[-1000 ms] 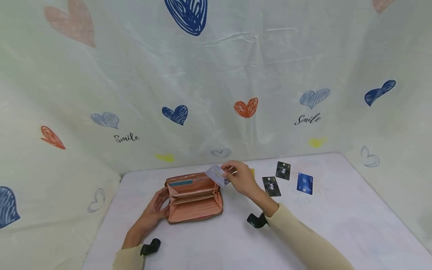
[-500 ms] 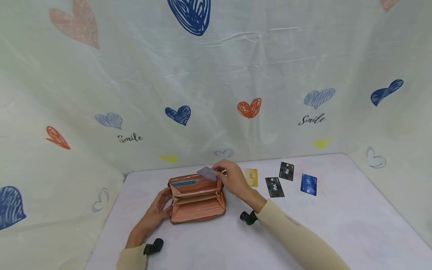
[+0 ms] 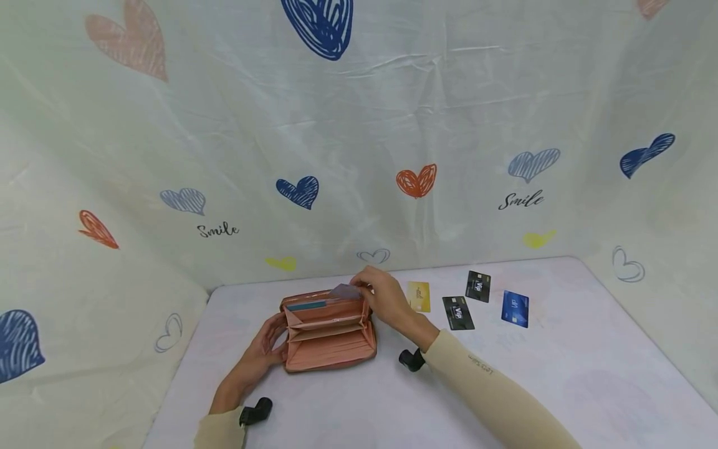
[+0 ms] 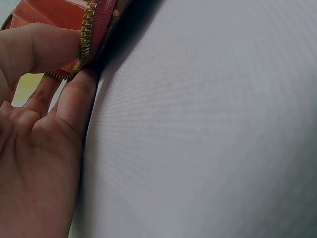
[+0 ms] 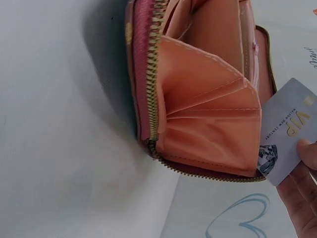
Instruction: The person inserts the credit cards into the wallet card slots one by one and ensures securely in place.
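An orange-pink zip wallet point(image 3: 331, 357) lies unzipped and spread wide on the white table, its inner pockets facing up. My left hand point(image 3: 255, 352) grips its left edge; in the left wrist view the thumb point(image 4: 49, 47) presses by the brass zipper teeth. Between thumb and fingers my right hand point(image 3: 392, 305) pinches a silver-grey VIP card point(image 5: 287, 126) at the wallet's far right corner. The card's lower end sits at the back pocket; how deep it reaches is hidden. A teal card point(image 3: 305, 305) shows inside the same back section, to the left.
Right of the wallet lie a yellow card point(image 3: 419, 296), two black VIP cards point(image 3: 458, 313) and a blue card point(image 3: 515, 308), flat and apart. A heart-printed curtain point(image 3: 359, 125) rises behind the table's far edge.
My right hand has brought the silver-grey card left to the wallet and lowered it to the back pocket, uncovering the yellow card. My left hand keeps its grip on the wallet.
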Tool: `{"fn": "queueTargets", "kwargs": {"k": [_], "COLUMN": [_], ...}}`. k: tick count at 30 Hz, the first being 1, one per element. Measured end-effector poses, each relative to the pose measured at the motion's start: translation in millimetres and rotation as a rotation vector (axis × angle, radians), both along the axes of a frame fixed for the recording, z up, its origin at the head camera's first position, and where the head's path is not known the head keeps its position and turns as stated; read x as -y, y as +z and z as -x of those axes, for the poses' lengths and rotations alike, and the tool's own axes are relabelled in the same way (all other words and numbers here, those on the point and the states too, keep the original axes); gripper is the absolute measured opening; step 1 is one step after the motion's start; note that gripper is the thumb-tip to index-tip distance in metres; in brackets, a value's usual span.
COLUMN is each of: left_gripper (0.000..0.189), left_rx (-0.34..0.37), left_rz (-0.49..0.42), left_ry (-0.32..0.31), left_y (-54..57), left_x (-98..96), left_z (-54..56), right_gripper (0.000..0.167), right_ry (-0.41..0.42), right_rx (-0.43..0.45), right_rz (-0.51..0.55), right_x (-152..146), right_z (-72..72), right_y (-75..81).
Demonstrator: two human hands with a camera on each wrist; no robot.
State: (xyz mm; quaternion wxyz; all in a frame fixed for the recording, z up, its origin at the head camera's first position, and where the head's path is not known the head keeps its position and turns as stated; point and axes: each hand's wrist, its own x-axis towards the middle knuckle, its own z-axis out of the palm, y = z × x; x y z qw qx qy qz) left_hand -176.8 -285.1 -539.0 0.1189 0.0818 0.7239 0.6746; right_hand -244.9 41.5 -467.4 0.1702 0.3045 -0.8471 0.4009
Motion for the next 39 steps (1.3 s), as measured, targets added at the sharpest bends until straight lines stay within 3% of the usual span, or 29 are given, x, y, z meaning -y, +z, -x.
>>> {"fn": "queueTargets", "kwargs": {"k": [16, 32, 39], "left_gripper": [0.1, 0.099, 0.098], "left_rx": [0.024, 0.071, 0.06], "left_rz": [0.051, 0.042, 0.047], "left_ry": [0.007, 0.023, 0.01], "left_y": [-0.9, 0.5, -0.4], "left_x": [0.2, -1.4, 0.0], "left_z": [-0.7, 1.9, 1.2], "right_gripper": [0.02, 0.026, 0.028], "right_ry": [0.034, 0.017, 0.03], "right_rx": [-0.201, -0.183, -0.174], "right_rz": [-0.299, -0.436, -0.487], "right_x": [8.7, 17.1, 18.8], "right_z": [3.7, 9.5, 12.1], "right_y": [-3.6, -2.1, 0.8]}}
